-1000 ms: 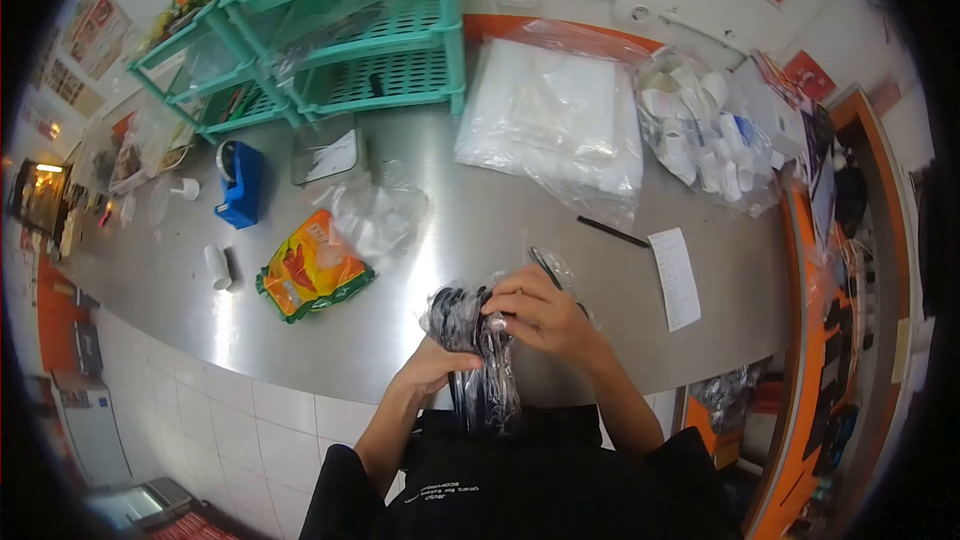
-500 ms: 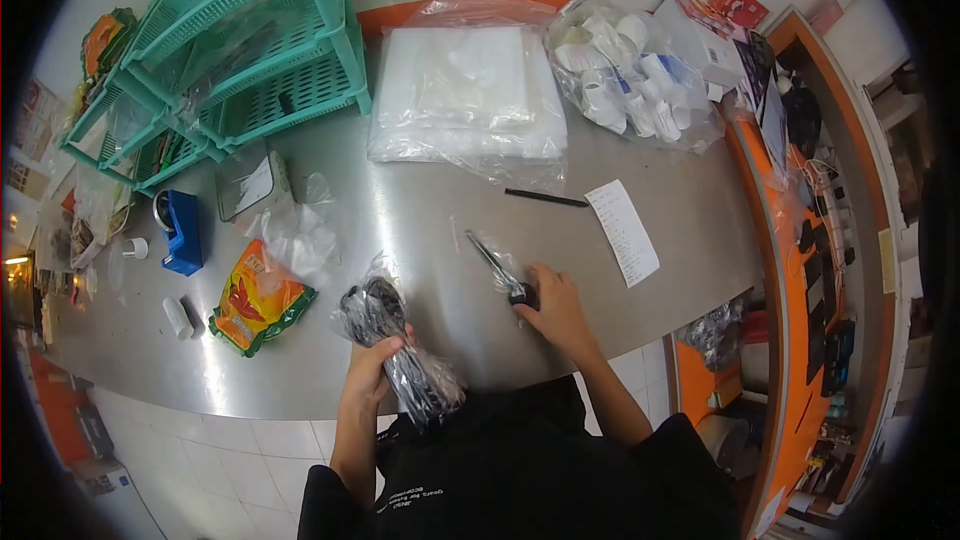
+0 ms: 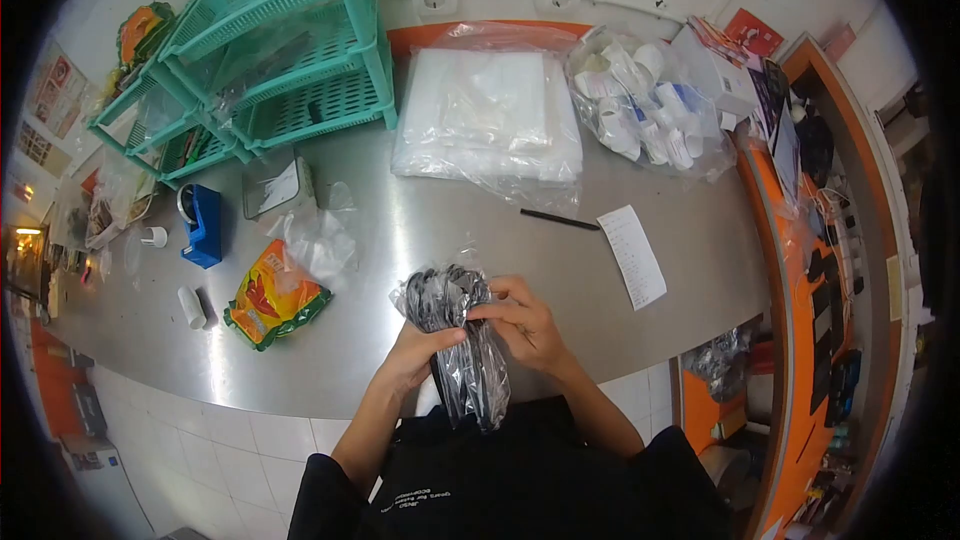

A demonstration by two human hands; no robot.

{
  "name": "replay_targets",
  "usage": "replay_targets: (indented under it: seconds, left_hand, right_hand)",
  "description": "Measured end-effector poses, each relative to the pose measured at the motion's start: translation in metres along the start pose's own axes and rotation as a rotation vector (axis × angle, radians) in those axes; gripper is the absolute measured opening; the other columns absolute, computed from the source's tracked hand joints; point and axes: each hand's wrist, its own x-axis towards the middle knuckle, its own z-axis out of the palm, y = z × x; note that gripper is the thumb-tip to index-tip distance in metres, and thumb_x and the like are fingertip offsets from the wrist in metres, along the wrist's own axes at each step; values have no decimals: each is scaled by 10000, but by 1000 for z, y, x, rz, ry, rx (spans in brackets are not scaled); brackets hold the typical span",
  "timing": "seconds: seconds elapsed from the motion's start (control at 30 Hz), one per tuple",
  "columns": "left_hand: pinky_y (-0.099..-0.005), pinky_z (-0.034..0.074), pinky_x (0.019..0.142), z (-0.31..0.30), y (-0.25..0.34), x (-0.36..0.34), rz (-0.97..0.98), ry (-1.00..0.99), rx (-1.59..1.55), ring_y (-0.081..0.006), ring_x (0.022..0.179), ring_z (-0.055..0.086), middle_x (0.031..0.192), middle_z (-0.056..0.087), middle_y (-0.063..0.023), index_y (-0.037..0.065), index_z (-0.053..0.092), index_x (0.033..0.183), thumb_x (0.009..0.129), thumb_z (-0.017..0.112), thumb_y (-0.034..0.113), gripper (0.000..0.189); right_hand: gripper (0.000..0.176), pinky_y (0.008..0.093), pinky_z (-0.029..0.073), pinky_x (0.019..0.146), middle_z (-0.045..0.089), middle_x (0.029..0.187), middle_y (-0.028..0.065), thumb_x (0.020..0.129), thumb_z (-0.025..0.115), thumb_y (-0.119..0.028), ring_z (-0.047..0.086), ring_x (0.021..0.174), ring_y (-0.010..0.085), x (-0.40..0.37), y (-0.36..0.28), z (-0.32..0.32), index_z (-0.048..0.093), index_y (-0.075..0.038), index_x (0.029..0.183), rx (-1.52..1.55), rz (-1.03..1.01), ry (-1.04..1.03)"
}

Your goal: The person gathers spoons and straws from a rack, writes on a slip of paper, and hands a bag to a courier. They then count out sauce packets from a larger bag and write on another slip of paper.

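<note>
Reaching from the black shirt (image 3: 480, 475) across the near edge of the steel counter (image 3: 540, 258), a bundle of black, long-handled pieces in clear film (image 3: 472, 380) is held up in view, narrow ends towards the body, rounded ends away. It is clamped by the left hand (image 3: 412, 355), thumb laid across the front, fingers mostly hidden behind. On the other side, it is met by the right hand (image 3: 528, 325), fingertips bent in at the upper edge; whether a piece is pinched there cannot be told. And here is a tricky handful: light by the look of it, the pieces fairly stiff, thin enough perhaps to be snapped if bent, the film loose, crinkly and probably slippery. A firm grip is best taken around the gathered middle, just below the rounded ends, where the whole bunch can be squeezed together; by loose film alone, a piece could easily be lost. Farther out, to the left, an orange packet (image 3: 275, 297) is seen, and to the right a printed slip (image 3: 633, 258), beside whose upper corner a thin black stick (image 3: 560, 219) is laid.
</note>
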Motion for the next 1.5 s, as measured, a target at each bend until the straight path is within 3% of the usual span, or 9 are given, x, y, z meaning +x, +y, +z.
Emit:
replay_targets:
  seconds: [0.23, 0.47, 0.73, 0.83, 1.03, 1.13, 1.23, 1.4, 1.5]
  left_hand:
    - [-291, 431, 809, -8, 2, 1, 117, -13, 137, -165, 934, 530, 1020, 547, -60, 28, 464, 1115, 635, 698, 15, 534]
    - [-289, 419, 827, -11, 16, -2, 233, -39, 118, -157, 948, 513, 1034, 530, -66, 20, 440, 1136, 634, 692, -12, 562]
    - [-302, 406, 830, -34, 88, 5, 596, 47, 41, -179, 948, 505, 1020, 526, -65, 20, 436, 1124, 620, 714, 56, 577]
    - [-310, 415, 831, -29, 152, 3, 896, 66, 92, -180, 945, 511, 1005, 535, -61, 24, 451, 1096, 596, 727, 34, 572]
    - [-298, 412, 799, -30, 240, -10, 1325, 455, 329, -176, 928, 505, 997, 524, -56, 7, 425, 1134, 811, 546, 252, 424]
    - [-280, 420, 688, -81, 149, 0, 1046, 553, 633, -152, 746, 532, 794, 569, -75, -6, 562, 847, 886, 378, 191, 272]
    - [-204, 419, 494, -130, 42, 3, 741, 547, 731, -106, 465, 528, 562, 561, -32, 8, 531, 796, 783, 550, 99, 93]
    - [-317, 450, 542, -162, -17, -23, 441, 801, 846, -235, 568, 581, 625, 577, -143, 22, 572, 869, 827, 504, 194, 190]
    - [-320, 451, 543, -154, -1, -14, 615, 830, 963, -242, 567, 581, 636, 580, -149, 20, 572, 862, 815, 516, 186, 181]
  right_hand:
    - [256, 361, 357, 890, 300, 1274, 158, 727, 645, -89, 309, 1180, 294, 5, -1, 20, 592, -65, 976, 127, 14, 42]
    - [743, 382, 247, 977, 284, 1271, 142, 706, 676, -102, 290, 1187, 236, 25, -11, 44, 207, -93, 1283, 794, 215, -8]
    - [766, 283, 328, 906, 383, 1185, 94, 698, 689, -159, 374, 1074, 162, 145, -43, 50, 206, -3, 1270, 243, 213, -712]
    - [881, 299, 279, 955, 373, 1218, 205, 678, 659, -331, 380, 1137, 259, 216, -64, 53, 144, 27, 1296, 56, 116, -839]
    - [637, 364, 451, 677, 585, 861, 190, 654, 643, -228, 572, 786, 334, 366, -144, 41, 366, -56, 1202, -590, -368, -363]
    - [639, 347, 464, 647, 596, 810, 141, 649, 643, -138, 586, 746, 295, 443, -148, 51, 367, -139, 1225, -926, -540, -110]
    - [635, 372, 477, 664, 592, 801, 141, 670, 646, -179, 587, 767, 310, 499, -124, 78, 359, -197, 1236, -1321, -464, -161]
    - [711, 383, 474, 684, 584, 853, 147, 697, 641, -292, 579, 812, 303, 549, -68, 105, 272, -198, 1298, -1412, -327, -507]
    - [749, 406, 456, 744, 558, 942, 174, 711, 628, -374, 547, 902, 319, 547, -81, 111, 241, -152, 1313, -1302, -282, -609]
